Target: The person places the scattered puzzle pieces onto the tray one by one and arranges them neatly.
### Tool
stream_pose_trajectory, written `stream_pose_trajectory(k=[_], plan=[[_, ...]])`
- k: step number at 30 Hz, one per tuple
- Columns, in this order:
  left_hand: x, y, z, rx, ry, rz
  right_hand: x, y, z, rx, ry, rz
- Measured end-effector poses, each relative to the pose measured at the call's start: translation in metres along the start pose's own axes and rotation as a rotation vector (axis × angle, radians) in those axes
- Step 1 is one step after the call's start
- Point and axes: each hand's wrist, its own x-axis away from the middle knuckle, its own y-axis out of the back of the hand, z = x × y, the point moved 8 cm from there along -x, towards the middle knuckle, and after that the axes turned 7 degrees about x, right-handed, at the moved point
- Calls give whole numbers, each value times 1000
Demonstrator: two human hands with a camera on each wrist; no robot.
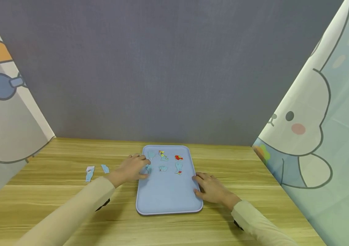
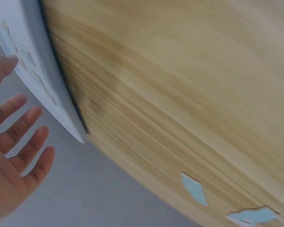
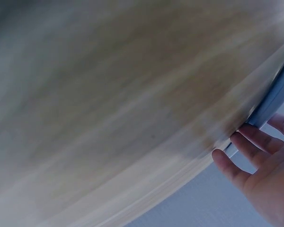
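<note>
A light blue rectangular tray [image 1: 169, 198] lies on the wooden table, with several irregular cut picture pieces in its far half. Among them are a red piece [image 1: 178, 157] and a pale blue piece with a red patch [image 1: 178, 168]. My left hand [image 1: 133, 167] hovers over the tray's left edge, beside a blue piece [image 1: 148, 168]; in the left wrist view its fingers [image 2: 26, 151] are spread and hold nothing visible. At the right rim, my right hand [image 1: 212, 188] rests its fingertips against the tray, fingers loosely extended.
Two more pieces lie on the table left of the tray: a larger light blue and white one [image 1: 89, 173] and a smaller blue one [image 1: 105, 168]. A grey panel [image 1: 156, 71] rises behind the table [image 1: 229, 160]. Cartoon-printed curtains [image 1: 340, 136] hang at both sides.
</note>
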Motion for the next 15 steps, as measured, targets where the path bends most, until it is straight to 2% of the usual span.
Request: stream_pose_trajectory(k=[7, 15], plan=[[18, 4, 13, -4, -23, -66, 0, 0, 0, 7, 1, -5], [40, 3, 33, 30, 13, -88, 0, 0, 0, 6, -2, 0]])
